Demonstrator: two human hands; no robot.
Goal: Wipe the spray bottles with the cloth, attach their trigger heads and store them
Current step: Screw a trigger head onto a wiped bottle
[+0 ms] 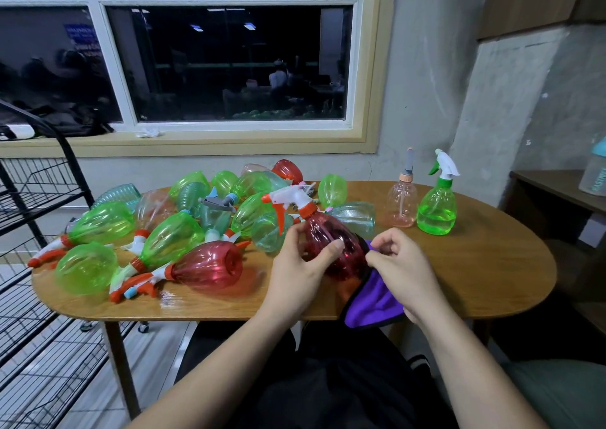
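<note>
Head view looks down on two bare hands meeting over the near edge of a wooden table [492,264]. The left hand [301,264] grips a red bottle [331,235], fingers curled round the far side and the thumb laid across the ribbed body. The bottle is tilted, its base toward the person, and a white and orange trigger head [290,199] sits on its neck, pointing away to the left. The right hand [400,261] pinches a purple cloth [373,300] with bent fingers, right against the lower side of the bottle. The cloth runs down from under that hand and hangs over the table edge toward the lap.

Just left of the left hand another red bottle [210,264] lies on its side with its trigger head on. Beyond and further left of it, a heap of bottles [177,228] lies spread over the table, mostly green, some pale blue and clear, and several have trigger heads.

Beyond the right hand, well apart from the heap, two bottles stand upright side by side. One is a green bottle [437,212] with a white and green trigger head, and the other is a peach bottle [401,205] with a slim pump top.

Far to the left of the hands stands a black wire rack [39,199]. Behind the table is a dark window [226,61].
</note>
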